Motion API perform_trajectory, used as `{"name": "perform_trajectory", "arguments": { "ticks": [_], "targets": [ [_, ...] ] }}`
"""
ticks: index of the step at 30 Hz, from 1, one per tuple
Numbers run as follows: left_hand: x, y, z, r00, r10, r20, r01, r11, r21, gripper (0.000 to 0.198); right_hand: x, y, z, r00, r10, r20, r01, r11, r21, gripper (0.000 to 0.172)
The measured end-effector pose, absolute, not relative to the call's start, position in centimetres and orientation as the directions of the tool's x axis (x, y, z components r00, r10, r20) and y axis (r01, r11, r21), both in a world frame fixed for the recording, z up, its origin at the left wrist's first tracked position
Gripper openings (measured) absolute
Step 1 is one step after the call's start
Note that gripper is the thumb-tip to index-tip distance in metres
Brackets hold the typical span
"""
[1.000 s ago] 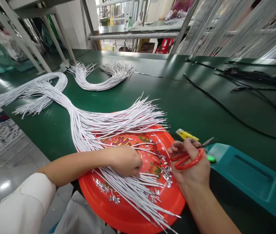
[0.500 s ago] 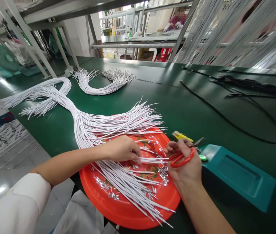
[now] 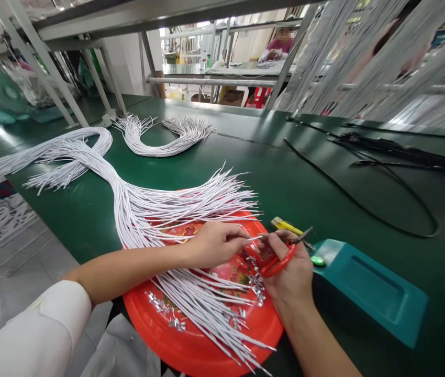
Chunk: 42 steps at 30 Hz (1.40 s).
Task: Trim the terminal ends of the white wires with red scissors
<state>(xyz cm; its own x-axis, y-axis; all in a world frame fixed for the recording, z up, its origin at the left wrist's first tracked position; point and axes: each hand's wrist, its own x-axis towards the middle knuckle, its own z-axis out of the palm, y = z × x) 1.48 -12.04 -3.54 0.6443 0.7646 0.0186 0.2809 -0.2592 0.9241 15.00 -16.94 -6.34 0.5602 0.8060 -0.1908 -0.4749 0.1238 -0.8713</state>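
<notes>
My left hand (image 3: 219, 244) is closed over the tray, pinching a white wire (image 3: 254, 238) near its end. The wire's tip reaches the fingertips of my right hand (image 3: 291, 275), which meet it from the other side. Scissors with red handles (image 3: 283, 266) are hooked in my right hand, blades pointing away to the upper right. Whether those fingertips grip the wire's tip too, I cannot tell. Under both hands lies a red tray (image 3: 144, 324) with small shiny metal pieces (image 3: 257, 287) scattered on it. A large bundle of white wires (image 3: 202, 201) fans out across the tray.
A yellow-handled cutter (image 3: 287, 226) and a teal box (image 3: 379, 285) with a green button lie to the right. Another wire bundle (image 3: 167, 149) and black cables (image 3: 395, 209) rest on the green table (image 3: 254, 162). Metal frames stand behind; a person (image 3: 279, 47) sits beyond.
My left hand has moved right and slightly up, bringing a wire end to my right hand's fingertips. The scissors stay in my right hand. The view has shifted slightly.
</notes>
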Motion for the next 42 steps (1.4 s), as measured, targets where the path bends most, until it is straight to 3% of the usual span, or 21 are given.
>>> {"name": "perform_trajectory", "arguments": {
  "ticks": [5,10,14,18,22,26,31,38,42],
  "targets": [
    [1.3,-11.6,-5.1,0.606,0.794,-0.038,0.332,-0.21,0.92,0.022,14.8,-16.8,-6.9,0.573,0.801,-0.173,-0.417,0.104,-0.903,0.045],
    [1.1,-11.4,-5.3,0.602,0.794,-0.084,0.36,-0.175,0.916,0.02,14.8,-17.0,-7.5,0.597,0.798,-0.085,-0.265,0.096,-0.959,0.039],
    [0.9,-11.4,-4.9,0.563,0.825,-0.049,0.386,-0.21,0.898,0.019,14.7,-17.2,-7.4,0.588,0.808,-0.045,-0.2,0.092,-0.976,0.037],
    [0.8,-11.5,-4.7,0.576,0.818,0.006,0.379,-0.274,0.884,0.016,14.7,-17.2,-7.3,0.591,0.804,-0.064,-0.205,0.073,-0.976,0.038],
    [0.9,-11.6,-4.6,0.571,0.821,-0.015,0.344,-0.223,0.912,0.013,14.6,-17.2,-7.2,0.598,0.794,-0.109,-0.182,0.002,-0.983,0.04],
    [1.1,-11.6,-4.9,0.585,0.806,-0.086,0.318,-0.13,0.939,0.015,14.3,-17.7,-7.1,0.647,0.762,0.01,0.02,-0.003,-1.0,0.034],
    [1.0,-11.6,-5.7,0.61,0.79,-0.065,0.361,-0.204,0.91,0.018,14.1,-18.4,-7.2,0.587,0.787,0.188,0.321,-0.014,-0.947,0.026],
    [1.0,-11.8,-5.4,0.581,0.814,-0.005,0.342,-0.239,0.909,0.014,14.3,-17.8,-7.2,0.645,0.76,0.077,0.184,-0.057,-0.981,0.028],
    [1.0,-11.8,-5.6,0.619,0.785,-0.013,0.337,-0.25,0.908,0.015,14.1,-18.0,-7.2,0.634,0.767,0.098,0.164,-0.009,-0.986,0.027]
  ]
}}
